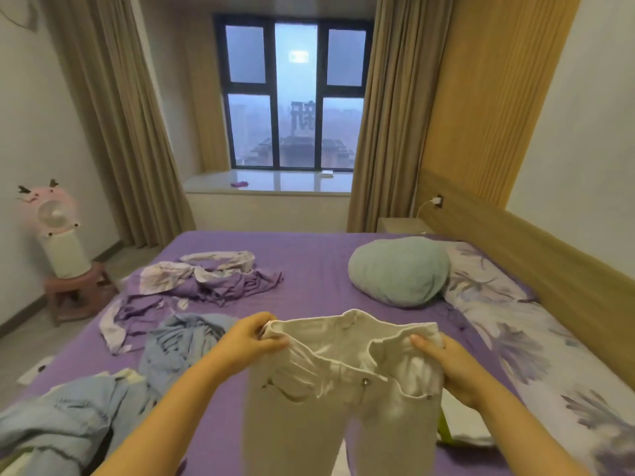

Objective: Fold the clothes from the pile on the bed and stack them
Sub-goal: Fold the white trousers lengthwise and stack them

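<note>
A pair of white jeans (343,389) hangs in front of me over the purple bed (309,255), waistband up and legs dropping out of view at the bottom. My left hand (251,338) grips the left end of the waistband. My right hand (453,365) grips the right end, thumb on the inside. Loose clothes lie to the left: a light blue garment (182,341), a pale denim piece (68,417) at the near left, and a purple and floral crumpled piece (192,286) farther back.
A teal round cushion (398,269) and a floral pillow (515,331) lie along the wooden headboard (549,269) on the right. A white folded item (460,427) sits under my right wrist. A pink fan (58,228) stands on a stool beside the bed's left side.
</note>
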Motion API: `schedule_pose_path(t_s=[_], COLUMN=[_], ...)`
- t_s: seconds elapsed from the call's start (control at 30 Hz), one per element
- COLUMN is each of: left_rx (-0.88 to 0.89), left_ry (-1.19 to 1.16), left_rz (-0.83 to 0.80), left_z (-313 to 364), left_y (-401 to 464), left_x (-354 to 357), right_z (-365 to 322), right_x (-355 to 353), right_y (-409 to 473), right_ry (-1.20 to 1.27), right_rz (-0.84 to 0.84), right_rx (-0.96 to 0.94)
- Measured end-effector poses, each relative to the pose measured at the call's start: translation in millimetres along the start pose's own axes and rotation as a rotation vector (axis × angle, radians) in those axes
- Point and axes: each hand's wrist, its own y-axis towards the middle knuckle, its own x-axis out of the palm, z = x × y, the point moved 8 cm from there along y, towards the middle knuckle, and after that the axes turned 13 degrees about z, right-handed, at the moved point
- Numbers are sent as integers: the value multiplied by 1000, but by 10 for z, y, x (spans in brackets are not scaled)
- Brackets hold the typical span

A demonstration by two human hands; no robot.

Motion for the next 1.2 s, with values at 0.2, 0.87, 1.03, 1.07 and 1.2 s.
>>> schedule_pose_path(t_s=[0.2,0.87,1.03,1.07,1.2], left_rx=[-203,-298,-312,-274,93], left_ry=[19,392,525,627,767], left_rz=[81,5,35,13,-131], left_z=[-1108,-3737,-4049,-4098,-4039], left_y=[5,1641,1840,1866,1863], left_x=[400,1584,1790,1838,2271], right_z=[994,2818,3109,3184,3487], right_x=[76,1027,1080,1120,1381], right_y=[339,1929,2255,2293,2279], right_ry=[-404,-728,-894,-931,-1147], right_rz=[204,234,273,251,103], right_rx=[-65,91,77,71,-35])
